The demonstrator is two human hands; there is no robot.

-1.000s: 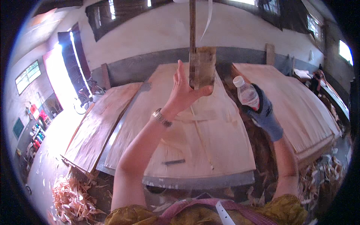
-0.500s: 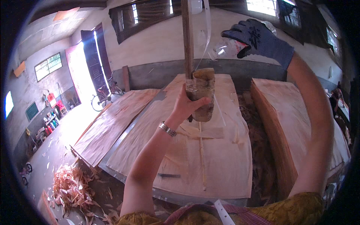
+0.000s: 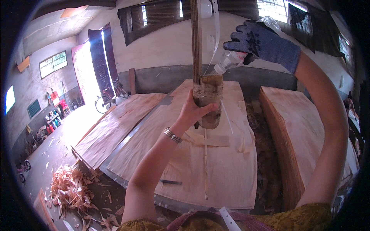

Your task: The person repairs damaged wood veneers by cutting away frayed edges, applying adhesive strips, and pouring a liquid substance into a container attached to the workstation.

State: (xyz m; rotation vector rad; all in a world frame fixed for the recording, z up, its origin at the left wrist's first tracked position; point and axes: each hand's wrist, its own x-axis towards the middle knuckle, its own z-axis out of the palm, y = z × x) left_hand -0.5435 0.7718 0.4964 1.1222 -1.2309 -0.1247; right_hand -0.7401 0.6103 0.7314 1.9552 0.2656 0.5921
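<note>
My bare left hand, with a metal watch at its wrist, is wrapped round a dirty, cut-open plastic container against an upright wooden post. In my right hand, which wears a blue-grey glove, a clear plastic bottle is tilted neck down. Its mouth is close to the container's upper rim; whether liquid is flowing I cannot tell. A pale strap hangs beside the post. Below lies a stack of wood veneer sheets with a thin stick and a dark flat strip on top.
More veneer stacks stand left and right. A heap of wood shavings lies on the floor at lower left. Near the bright doorway stands a bicycle. A dark gap with debris runs between the middle and right stacks.
My right hand has brought the bottle down and left, tipping it more steeply, so its mouth is now close to the container. My left hand keeps its hold; the view has shifted slightly.
</note>
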